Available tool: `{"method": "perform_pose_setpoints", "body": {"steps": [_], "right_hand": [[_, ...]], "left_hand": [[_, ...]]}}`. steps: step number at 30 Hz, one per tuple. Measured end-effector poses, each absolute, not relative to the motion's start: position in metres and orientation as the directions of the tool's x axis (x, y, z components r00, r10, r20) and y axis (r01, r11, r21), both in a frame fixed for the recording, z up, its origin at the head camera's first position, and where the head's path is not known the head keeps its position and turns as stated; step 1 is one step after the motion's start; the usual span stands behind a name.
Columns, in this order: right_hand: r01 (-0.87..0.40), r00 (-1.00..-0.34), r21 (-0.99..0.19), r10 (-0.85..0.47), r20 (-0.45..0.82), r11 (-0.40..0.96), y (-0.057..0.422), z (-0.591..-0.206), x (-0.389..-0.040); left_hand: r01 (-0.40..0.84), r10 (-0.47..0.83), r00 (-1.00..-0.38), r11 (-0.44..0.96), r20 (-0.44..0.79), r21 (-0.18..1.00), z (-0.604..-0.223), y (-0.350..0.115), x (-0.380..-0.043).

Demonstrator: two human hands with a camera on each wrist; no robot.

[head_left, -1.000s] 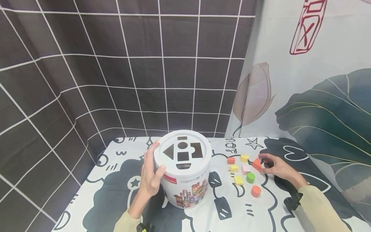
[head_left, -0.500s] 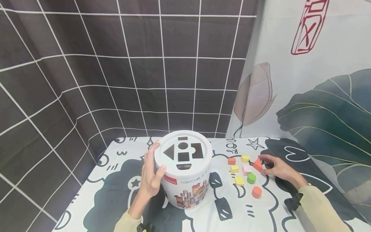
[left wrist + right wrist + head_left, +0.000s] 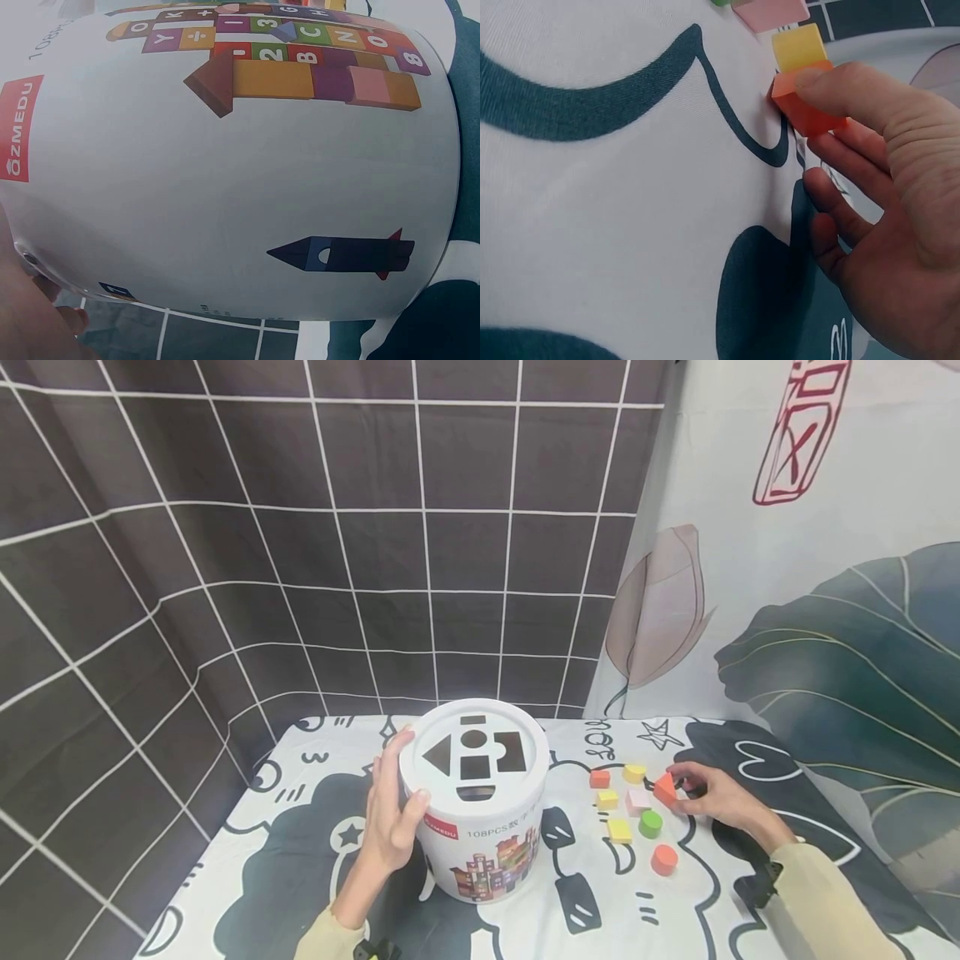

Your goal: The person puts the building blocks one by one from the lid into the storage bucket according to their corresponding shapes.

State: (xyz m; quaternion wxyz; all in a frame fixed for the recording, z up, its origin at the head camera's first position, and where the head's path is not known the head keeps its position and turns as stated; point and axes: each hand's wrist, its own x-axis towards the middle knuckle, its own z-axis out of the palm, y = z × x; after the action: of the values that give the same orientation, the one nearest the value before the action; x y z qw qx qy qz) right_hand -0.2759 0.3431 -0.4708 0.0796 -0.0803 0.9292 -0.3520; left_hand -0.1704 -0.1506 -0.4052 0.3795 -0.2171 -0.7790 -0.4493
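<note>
In the head view a white lidded bucket [image 3: 487, 843] printed with colourful blocks stands upright on the table. Its lid [image 3: 442, 718] has several shaped holes, among them a triangle, a circle and squares. My left hand [image 3: 390, 814] rests against the bucket's left side, fingers fairly straight and thumb at the lid rim. The left wrist view is mostly the bucket's printed wall [image 3: 225, 165]. My right hand [image 3: 720, 797] pinches a red triangular block [image 3: 664, 790] between thumb and fingers, close over the cloth. In the right wrist view the thumb lies across this red block [image 3: 806, 109].
Left of the right hand lie small blocks: a red one [image 3: 599, 779], yellow ones [image 3: 634, 773], a pink one [image 3: 638, 801], a green round one [image 3: 650, 823] and a red round one [image 3: 664, 860]. A patterned cloth [image 3: 600, 893] covers the table. A dark grid curtain [image 3: 360, 552] hangs behind.
</note>
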Motion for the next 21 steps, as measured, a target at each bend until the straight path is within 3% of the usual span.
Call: {"method": "perform_pose_setpoints", "body": {"steps": [21], "right_hand": [[-0.21, -0.971, -0.658, -0.234, 0.053, 0.723, 0.326, -0.444, -0.267]], "left_hand": [[0.676, -0.005, -0.618, 0.508, 0.786, 0.534, -0.405, -0.15, -0.171]]}}
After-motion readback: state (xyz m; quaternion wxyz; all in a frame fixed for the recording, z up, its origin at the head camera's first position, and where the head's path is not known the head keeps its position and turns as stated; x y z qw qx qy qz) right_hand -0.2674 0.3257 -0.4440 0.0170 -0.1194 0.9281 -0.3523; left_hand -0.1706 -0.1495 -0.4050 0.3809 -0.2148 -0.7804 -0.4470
